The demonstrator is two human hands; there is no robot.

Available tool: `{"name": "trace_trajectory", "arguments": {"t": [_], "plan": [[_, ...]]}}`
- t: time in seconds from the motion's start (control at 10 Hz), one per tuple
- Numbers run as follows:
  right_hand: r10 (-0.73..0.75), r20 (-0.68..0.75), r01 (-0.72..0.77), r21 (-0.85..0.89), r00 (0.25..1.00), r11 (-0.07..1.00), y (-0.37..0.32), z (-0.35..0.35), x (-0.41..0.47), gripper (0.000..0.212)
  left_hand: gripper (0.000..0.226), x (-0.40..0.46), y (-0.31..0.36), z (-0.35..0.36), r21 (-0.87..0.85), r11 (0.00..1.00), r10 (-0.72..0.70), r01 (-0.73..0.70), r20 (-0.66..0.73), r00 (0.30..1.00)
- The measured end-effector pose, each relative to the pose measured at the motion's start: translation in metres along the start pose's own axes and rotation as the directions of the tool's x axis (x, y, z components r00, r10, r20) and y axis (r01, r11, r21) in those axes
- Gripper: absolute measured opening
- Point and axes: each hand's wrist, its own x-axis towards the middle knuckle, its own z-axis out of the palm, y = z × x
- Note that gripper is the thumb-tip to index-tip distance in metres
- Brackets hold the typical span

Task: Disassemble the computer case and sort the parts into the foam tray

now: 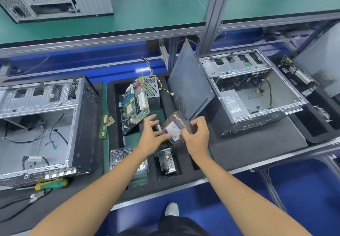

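Hovering over the middle of the foam tray (165,95), the hard drive (175,128) sat tilted in mid-air, label up, pinched at its right edge by the right hand (196,136), fingers curled onto it. The left hand (153,136) was blurred, fingers spread and loose at the drive's left edge, and whether it really had a hold I could not tell. That was the worry: one edge pinch carrying a tilted drive, and a slip would likely have dropped it onto the heatsink fan (167,161) in its slot just below. Close behind, the motherboard (135,100) leaned upright against the power supply (152,91), so a stray elbow or a swung drive could have tipped it. To the right, the side panel (189,86) leaned against the open computer case (255,92), near enough to be knocked down across the tray.
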Motion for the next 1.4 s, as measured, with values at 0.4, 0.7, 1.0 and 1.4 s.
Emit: {"name": "trace_trajectory", "arguments": {"t": [0.4, 0.7, 1.0, 1.4], "plan": [[0.154, 0.148, -0.085, -0.395, 0.977, 0.915, 0.03, -0.042, 0.0, 0.029, 0.097, 0.03, 0.01, 0.092, 0.379, 0.912, 0.03, -0.158, 0.322, 0.946], [0.243, 0.296, -0.092, -0.446, 0.924, 0.89, 0.028, -0.024, -0.01, 0.029, 0.095, 0.025, -0.016, 0.079, 0.521, 0.843, -0.012, -0.131, 0.263, 0.965], [0.426, 0.333, -0.162, -0.597, 0.841, 0.786, 0.06, -0.018, -0.013, 0.028, 0.112, 0.03, -0.03, 0.094, 0.814, 0.562, -0.068, -0.146, 0.221, 0.973], [0.128, 0.21, 0.074, -0.744, 0.969, 0.664, 0.051, 0.021, -0.033, 0.059, 0.062, 0.021, -0.035, 0.034, 0.541, 0.828, 0.002, -0.145, 0.256, 0.967]]}}
